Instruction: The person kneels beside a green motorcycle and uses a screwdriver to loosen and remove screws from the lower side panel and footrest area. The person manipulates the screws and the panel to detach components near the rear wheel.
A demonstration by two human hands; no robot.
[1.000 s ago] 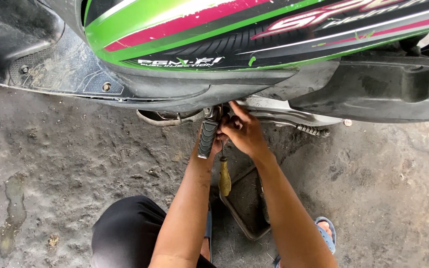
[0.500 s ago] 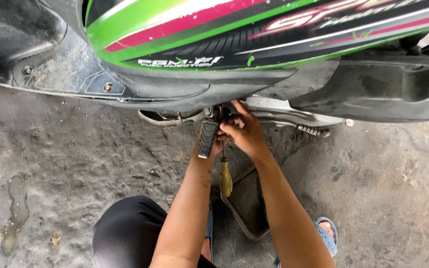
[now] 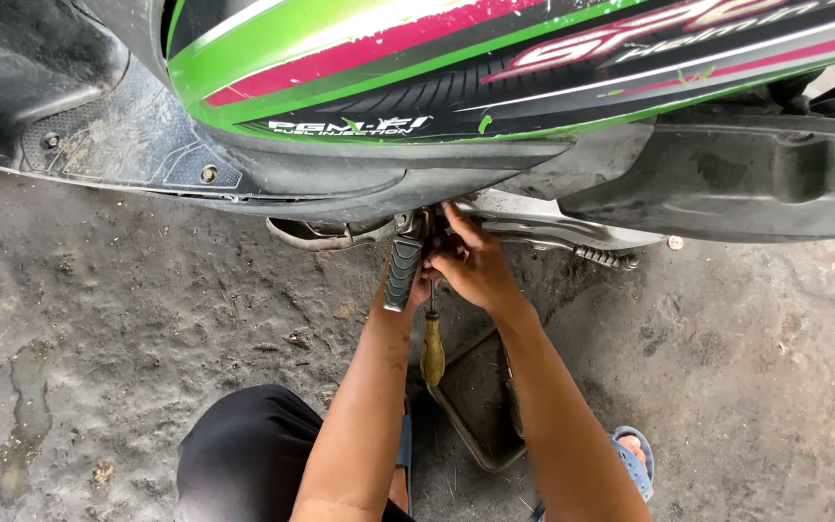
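A green, pink and black scooter [image 3: 456, 87] stands across the top of the view. Both my hands reach under its belly, beside a ribbed black footpeg [image 3: 401, 273]. My left hand [image 3: 421, 287] is mostly hidden behind the peg; its fingers seem closed on the shaft of a screwdriver whose yellow handle [image 3: 433, 350] hangs down. My right hand [image 3: 474, 266] lies against it, fingers stretched up to a metal part under the engine; what it grips is hidden.
A dark rectangular tray [image 3: 480, 411] lies on the stained concrete below my hands. The side stand with its spring [image 3: 606, 256] runs to the right. My knee in black cloth [image 3: 244, 454] and a blue sandal [image 3: 635, 466] are at the bottom.
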